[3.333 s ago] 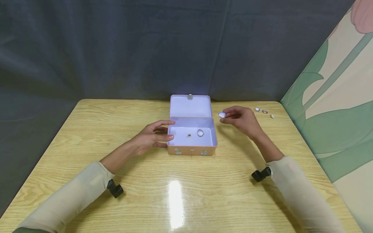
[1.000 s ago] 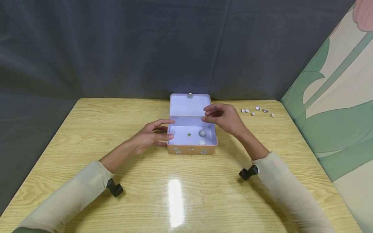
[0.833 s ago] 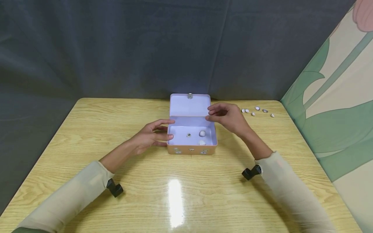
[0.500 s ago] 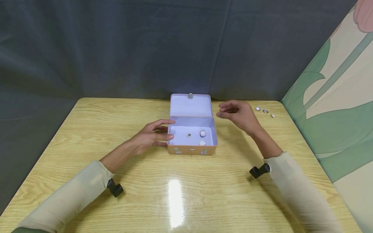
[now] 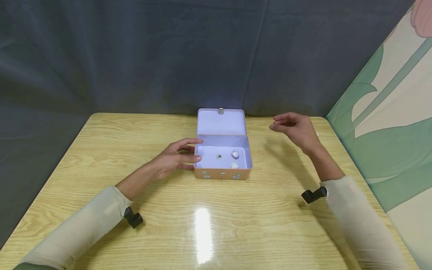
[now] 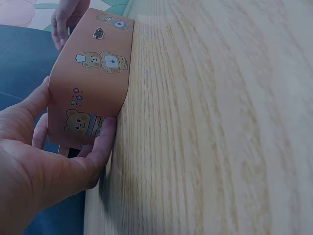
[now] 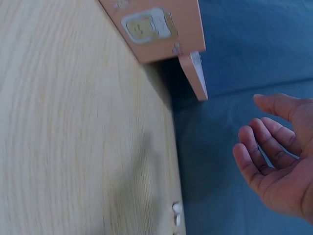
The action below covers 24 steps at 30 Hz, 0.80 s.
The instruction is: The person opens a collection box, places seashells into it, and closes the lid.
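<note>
the right hand enters from the right edge, palm showing, thumb spread clear above 4 loosely bent fingers. it hangs well apart from an orange-pink box, cut off by the top edge, whose side bears a blurred tan-and-white print. the box's lid juts out beyond it. on the pale wooden table, just beside dark blue cloth, lie 2 small whitish pieces.

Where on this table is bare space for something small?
The table is bare between the sleeves, in front of the box, and at left, between the left hand and the curtain. Crowded: the box's left side, held by that hand, and the far right corner, where small shells lie near the right hand.
</note>
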Each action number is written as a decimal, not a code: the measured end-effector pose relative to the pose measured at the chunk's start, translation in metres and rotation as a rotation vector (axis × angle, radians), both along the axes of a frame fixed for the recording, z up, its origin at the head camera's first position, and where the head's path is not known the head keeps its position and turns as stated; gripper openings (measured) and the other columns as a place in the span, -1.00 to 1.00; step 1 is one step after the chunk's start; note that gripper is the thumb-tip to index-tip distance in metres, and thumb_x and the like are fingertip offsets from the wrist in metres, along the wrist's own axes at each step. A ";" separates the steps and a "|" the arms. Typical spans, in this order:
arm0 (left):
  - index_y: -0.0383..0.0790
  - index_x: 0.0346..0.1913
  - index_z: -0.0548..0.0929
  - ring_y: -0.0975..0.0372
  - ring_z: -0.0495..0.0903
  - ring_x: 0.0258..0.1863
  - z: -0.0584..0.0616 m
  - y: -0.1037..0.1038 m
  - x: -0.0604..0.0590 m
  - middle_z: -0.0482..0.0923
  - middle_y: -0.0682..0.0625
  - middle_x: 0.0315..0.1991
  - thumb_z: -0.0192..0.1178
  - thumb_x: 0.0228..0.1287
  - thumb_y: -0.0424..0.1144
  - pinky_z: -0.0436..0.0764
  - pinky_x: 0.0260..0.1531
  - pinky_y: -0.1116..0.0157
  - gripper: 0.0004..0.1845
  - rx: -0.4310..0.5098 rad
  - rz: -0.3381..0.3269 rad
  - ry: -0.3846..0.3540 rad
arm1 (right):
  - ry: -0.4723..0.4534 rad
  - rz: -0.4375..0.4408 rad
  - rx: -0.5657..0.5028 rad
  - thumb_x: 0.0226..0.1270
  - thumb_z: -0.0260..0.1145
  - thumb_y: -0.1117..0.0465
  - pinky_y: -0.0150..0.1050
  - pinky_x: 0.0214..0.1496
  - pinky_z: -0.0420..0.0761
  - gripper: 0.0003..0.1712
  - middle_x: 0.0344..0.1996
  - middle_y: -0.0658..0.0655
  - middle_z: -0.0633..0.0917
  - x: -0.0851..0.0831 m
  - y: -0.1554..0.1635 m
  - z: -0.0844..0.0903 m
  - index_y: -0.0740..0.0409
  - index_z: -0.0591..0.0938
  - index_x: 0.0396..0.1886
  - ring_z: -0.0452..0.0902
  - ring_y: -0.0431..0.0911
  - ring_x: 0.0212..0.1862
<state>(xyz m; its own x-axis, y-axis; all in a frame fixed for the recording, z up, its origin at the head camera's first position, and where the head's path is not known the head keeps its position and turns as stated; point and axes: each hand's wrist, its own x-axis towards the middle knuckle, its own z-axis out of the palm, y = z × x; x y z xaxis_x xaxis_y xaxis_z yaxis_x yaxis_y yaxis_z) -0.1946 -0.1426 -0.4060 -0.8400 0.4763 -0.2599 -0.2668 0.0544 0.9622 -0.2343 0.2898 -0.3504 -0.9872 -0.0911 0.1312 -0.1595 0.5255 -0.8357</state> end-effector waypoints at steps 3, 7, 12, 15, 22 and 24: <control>-0.08 0.72 0.43 0.09 0.70 0.19 0.000 0.000 0.000 0.32 -0.37 0.56 0.39 0.57 -0.42 0.88 0.23 0.07 -0.25 0.002 0.001 -0.002 | -0.008 -0.021 0.007 0.57 0.57 0.13 -0.59 -0.02 0.69 -0.58 -0.23 -0.45 0.81 -0.003 0.011 0.000 0.25 0.77 0.26 0.76 -0.45 -0.12; -0.09 0.72 0.43 0.08 0.70 0.19 0.000 0.000 0.000 0.32 -0.37 0.56 0.39 0.57 -0.42 0.88 0.23 0.07 -0.25 0.005 -0.001 0.000 | -0.035 -0.048 0.022 0.60 0.54 0.06 -0.53 -0.10 0.67 -0.55 -0.21 -0.40 0.84 -0.008 0.024 -0.003 0.22 0.76 0.29 0.75 -0.43 -0.13; -0.11 0.73 0.41 0.07 0.69 0.19 -0.001 0.000 -0.001 0.31 -0.38 0.55 0.39 0.57 -0.42 0.88 0.23 0.07 -0.24 0.005 -0.002 0.003 | -0.067 -0.062 -0.009 0.63 0.51 0.04 -0.50 -0.17 0.73 -0.53 -0.22 -0.36 0.85 -0.015 0.039 -0.009 0.25 0.72 0.30 0.77 -0.41 -0.17; -0.11 0.73 0.41 0.07 0.69 0.19 -0.002 0.001 -0.001 0.31 -0.37 0.55 0.38 0.57 -0.43 0.88 0.22 0.08 -0.24 0.005 -0.003 0.002 | -0.081 -0.071 -0.041 0.63 0.50 0.08 -0.52 -0.15 0.77 -0.53 -0.26 -0.38 0.83 -0.020 0.048 -0.015 0.30 0.70 0.30 0.77 -0.43 -0.21; -0.07 0.71 0.45 0.10 0.71 0.15 -0.003 0.001 -0.001 0.33 -0.37 0.55 0.40 0.57 -0.42 0.88 0.21 0.10 -0.26 0.000 0.003 0.001 | -0.137 -0.108 -0.030 0.66 0.44 0.16 -0.56 -0.11 0.77 -0.46 -0.34 -0.48 0.76 -0.030 0.068 -0.029 0.47 0.62 0.38 0.72 -0.51 -0.26; -0.06 0.71 0.45 0.10 0.71 0.15 -0.002 0.001 -0.001 0.33 -0.36 0.55 0.40 0.57 -0.41 0.88 0.22 0.09 -0.26 0.001 0.000 0.004 | -0.152 -0.119 0.001 0.65 0.44 0.15 -0.58 -0.09 0.75 -0.43 -0.35 -0.51 0.74 -0.031 0.074 -0.033 0.48 0.61 0.40 0.72 -0.52 -0.24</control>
<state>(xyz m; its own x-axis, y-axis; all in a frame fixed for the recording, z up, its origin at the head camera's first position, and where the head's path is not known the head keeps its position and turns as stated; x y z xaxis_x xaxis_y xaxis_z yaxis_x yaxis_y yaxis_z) -0.1956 -0.1411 -0.4085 -0.8411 0.4766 -0.2559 -0.2627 0.0538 0.9634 -0.2655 0.3635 -0.3830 -0.9994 0.0277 -0.0205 0.0321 0.5337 -0.8451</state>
